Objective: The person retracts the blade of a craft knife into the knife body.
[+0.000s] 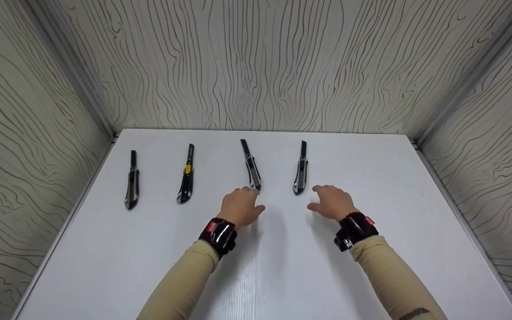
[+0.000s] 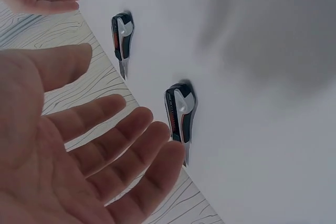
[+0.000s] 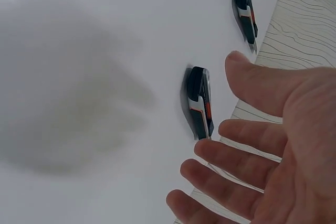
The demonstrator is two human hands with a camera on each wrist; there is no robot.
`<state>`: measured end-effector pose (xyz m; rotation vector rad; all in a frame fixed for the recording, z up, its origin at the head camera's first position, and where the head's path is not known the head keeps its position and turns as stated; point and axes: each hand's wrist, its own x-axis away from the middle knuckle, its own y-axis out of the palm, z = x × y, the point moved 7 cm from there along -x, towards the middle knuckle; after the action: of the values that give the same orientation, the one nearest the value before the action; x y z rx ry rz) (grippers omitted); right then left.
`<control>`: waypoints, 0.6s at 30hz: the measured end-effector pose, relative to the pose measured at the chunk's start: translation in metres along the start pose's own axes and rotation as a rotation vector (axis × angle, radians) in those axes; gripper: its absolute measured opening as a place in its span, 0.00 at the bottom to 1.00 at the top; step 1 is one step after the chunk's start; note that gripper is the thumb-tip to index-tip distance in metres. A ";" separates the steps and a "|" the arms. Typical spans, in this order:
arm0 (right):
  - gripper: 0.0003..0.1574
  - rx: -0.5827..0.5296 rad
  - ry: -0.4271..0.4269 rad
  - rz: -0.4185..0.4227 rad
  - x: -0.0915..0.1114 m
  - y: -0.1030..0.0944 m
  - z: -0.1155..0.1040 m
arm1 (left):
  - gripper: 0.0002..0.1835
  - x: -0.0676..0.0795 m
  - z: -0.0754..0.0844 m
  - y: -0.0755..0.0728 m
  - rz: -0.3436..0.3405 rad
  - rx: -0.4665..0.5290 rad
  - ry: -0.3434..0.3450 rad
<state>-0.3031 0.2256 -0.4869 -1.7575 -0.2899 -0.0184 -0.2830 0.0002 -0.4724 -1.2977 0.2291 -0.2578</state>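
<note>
Several utility knives lie apart on a white table, tips pointing away. From left to right: a grey-and-black one (image 1: 132,186), a black one with a yellow slider (image 1: 186,178), and two silver-and-black ones, one slightly tilted (image 1: 253,171), the other nearly straight (image 1: 301,175). My left hand (image 1: 240,206) hovers by the handle end of the tilted knife, fingers relaxed and palm bare in the left wrist view. To the right of the straight knife, my right hand (image 1: 332,202) is held above the table, fingers loosely spread. In the right wrist view nothing is in its palm (image 3: 310,145).
The white table (image 1: 105,266) meets a wood-grain patterned back panel (image 1: 256,66). Similar side panels stand at left (image 1: 16,155) and right (image 1: 500,155), with grey metal posts in the corners. Black straps (image 1: 219,235) with cameras are worn on both wrists.
</note>
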 end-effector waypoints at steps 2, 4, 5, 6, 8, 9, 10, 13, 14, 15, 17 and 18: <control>0.36 -0.010 0.008 -0.013 -0.007 0.002 0.000 | 0.22 -0.003 0.001 0.002 -0.011 0.005 -0.005; 0.36 -0.019 0.013 -0.022 -0.012 0.003 0.000 | 0.22 -0.006 0.002 0.003 -0.023 0.011 -0.010; 0.36 -0.022 0.015 -0.025 -0.014 0.003 0.000 | 0.22 -0.007 0.002 0.004 -0.027 0.012 -0.013; 0.36 -0.024 0.014 -0.027 -0.016 0.003 0.000 | 0.22 -0.008 0.002 0.004 -0.031 0.011 -0.016; 0.36 -0.032 0.016 -0.027 -0.019 0.003 0.000 | 0.22 -0.010 0.001 0.006 -0.042 0.013 -0.024; 0.35 -0.036 0.015 -0.025 -0.021 0.003 0.000 | 0.22 -0.011 0.001 0.006 -0.046 0.014 -0.027; 0.35 -0.039 0.016 -0.025 -0.022 0.003 0.000 | 0.22 -0.012 0.001 0.007 -0.048 0.015 -0.027; 0.35 -0.048 0.023 -0.030 -0.028 0.005 0.001 | 0.21 -0.013 0.002 0.011 -0.056 0.024 -0.028; 0.35 -0.051 0.026 -0.032 -0.030 0.006 0.002 | 0.21 -0.014 0.003 0.012 -0.059 0.027 -0.028; 0.35 -0.050 0.028 -0.034 -0.032 0.008 0.003 | 0.21 -0.014 0.003 0.013 -0.058 0.025 -0.025; 0.34 -0.047 0.034 -0.031 -0.037 0.010 0.004 | 0.20 -0.015 0.005 0.017 -0.060 0.027 -0.027; 0.33 -0.049 0.038 -0.028 -0.040 0.011 0.005 | 0.20 -0.016 0.006 0.018 -0.059 0.027 -0.027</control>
<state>-0.3402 0.2210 -0.5051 -1.8000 -0.2886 -0.0791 -0.2950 0.0149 -0.4881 -1.2814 0.1636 -0.2927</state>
